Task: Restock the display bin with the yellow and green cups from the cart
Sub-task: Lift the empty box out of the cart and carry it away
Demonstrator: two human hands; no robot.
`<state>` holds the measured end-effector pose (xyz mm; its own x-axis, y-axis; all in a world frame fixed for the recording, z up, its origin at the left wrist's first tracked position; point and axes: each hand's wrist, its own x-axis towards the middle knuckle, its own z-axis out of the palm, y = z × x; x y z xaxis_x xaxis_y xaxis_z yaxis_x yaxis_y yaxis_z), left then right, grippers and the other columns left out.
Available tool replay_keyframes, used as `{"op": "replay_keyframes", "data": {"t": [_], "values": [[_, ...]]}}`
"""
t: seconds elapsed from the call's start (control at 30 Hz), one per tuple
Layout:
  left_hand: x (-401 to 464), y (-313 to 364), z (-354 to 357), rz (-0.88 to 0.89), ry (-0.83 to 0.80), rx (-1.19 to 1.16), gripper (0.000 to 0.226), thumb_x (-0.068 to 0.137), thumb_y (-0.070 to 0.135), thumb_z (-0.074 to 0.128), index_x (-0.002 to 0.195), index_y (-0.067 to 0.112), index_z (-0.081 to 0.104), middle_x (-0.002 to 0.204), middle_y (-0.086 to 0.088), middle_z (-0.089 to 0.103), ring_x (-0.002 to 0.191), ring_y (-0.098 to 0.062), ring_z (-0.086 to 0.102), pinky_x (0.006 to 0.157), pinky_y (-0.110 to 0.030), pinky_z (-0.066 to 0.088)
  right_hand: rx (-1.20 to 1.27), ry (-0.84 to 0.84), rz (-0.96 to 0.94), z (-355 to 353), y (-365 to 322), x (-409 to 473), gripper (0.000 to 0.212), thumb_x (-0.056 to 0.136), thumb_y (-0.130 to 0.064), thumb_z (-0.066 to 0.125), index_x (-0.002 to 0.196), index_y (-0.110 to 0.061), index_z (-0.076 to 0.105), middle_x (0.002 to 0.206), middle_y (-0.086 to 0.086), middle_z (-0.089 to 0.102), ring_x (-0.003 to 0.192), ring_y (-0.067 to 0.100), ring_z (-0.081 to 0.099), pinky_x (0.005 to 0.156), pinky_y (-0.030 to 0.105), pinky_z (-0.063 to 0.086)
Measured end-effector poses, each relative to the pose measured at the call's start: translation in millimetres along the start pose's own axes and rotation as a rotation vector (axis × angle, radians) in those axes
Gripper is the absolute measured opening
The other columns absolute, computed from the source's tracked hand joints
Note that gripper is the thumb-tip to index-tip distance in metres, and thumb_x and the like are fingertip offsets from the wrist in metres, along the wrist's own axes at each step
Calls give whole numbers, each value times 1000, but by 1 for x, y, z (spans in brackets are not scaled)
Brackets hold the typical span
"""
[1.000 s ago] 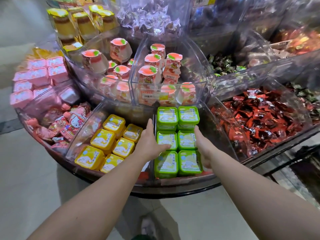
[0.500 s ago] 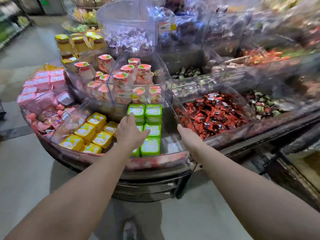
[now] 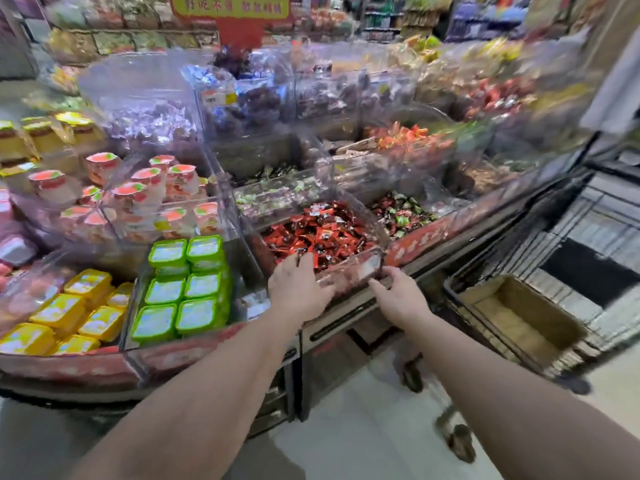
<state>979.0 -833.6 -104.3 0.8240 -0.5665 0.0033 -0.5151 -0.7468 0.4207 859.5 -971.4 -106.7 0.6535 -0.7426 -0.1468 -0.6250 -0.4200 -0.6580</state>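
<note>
Green-lidded cups lie in neat rows in a clear display bin at the lower left. Yellow-lidded cups fill the bin to its left. My left hand hovers to the right of the green cups, in front of the red-candy bin, fingers apart and holding nothing. My right hand is beside it, also empty with loose fingers. The cart stands at the right, and its basket holds an open cardboard box whose visible inside looks bare.
A bin of red-wrapped candy sits just beyond my hands. Pink-topped cups and more clear candy bins rise behind. The cart's wheels rest on the pale floor near the dark stand base.
My view has swung right, away from the green cups toward the cart. Both hands have come off the green cups and moved right, in front of the red-candy bin.
</note>
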Motion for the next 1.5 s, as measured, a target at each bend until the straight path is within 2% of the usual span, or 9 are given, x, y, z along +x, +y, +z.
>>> {"op": "replay_keyframes", "data": {"t": [0.07,0.2,0.37,0.57,0.7,0.87,1.17,1.33,1.5], "values": [[9,33,19,67,-55,33,79,80,61,56,144,23,29,153,-10,26,140,-31,26,113,-46,27,-88,70,52,-19,28,10,64,92,-49,49,147,-20,34,145,8,46,131,28,45,105,38,42],[35,98,59,200,-134,74,75,80,61,57,140,22,35,150,-8,31,137,-31,29,111,-45,28,-274,147,168,-55,87,35,68,91,-54,45,150,-28,24,157,9,24,145,30,21,115,43,27],[90,174,111,314,-269,33,76,84,60,53,144,23,26,153,-9,21,141,-33,19,113,-47,25,-300,216,296,-102,148,94,67,90,-54,46,149,-29,23,157,9,22,145,32,18,117,46,23],[154,253,149,420,-326,64,75,84,58,56,145,23,28,156,-10,21,143,-31,17,114,-44,19,-308,278,452,-155,199,150,69,91,-52,49,150,-30,20,159,7,20,146,32,18,116,52,25],[180,286,174,455,-383,49,75,85,58,54,146,24,27,154,-9,22,142,-31,17,114,-44,19,-311,290,528,-173,228,177,72,89,-53,52,150,-30,21,156,7,27,143,31,25,111,54,34],[207,310,215,448,-426,75,76,84,59,54,146,23,27,154,-10,23,141,-31,22,113,-43,23,-321,264,570,-187,268,213,70,91,-52,50,150,-30,20,157,7,25,144,31,21,115,54,27],[225,356,334,155,-460,108,76,84,59,55,146,23,28,155,-9,23,141,-31,24,114,-42,26,-432,67,467,-212,401,310,74,90,-51,53,151,-28,18,156,11,23,142,33,26,113,50,32],[192,397,403,-212,-443,49,77,84,57,57,146,23,27,154,-8,25,139,-31,26,114,-41,28,-502,-109,384,-238,498,373,75,89,-53,53,150,-29,18,154,14,27,141,34,27,111,51,32],[151,422,451,-542,-438,-68,92,83,52,63,151,19,11,153,-8,27,140,-28,27,114,-37,25,-543,-230,321,-252,564,417,75,87,-49,56,148,-24,19,150,19,32,137,37,30,111,51,31]]}}
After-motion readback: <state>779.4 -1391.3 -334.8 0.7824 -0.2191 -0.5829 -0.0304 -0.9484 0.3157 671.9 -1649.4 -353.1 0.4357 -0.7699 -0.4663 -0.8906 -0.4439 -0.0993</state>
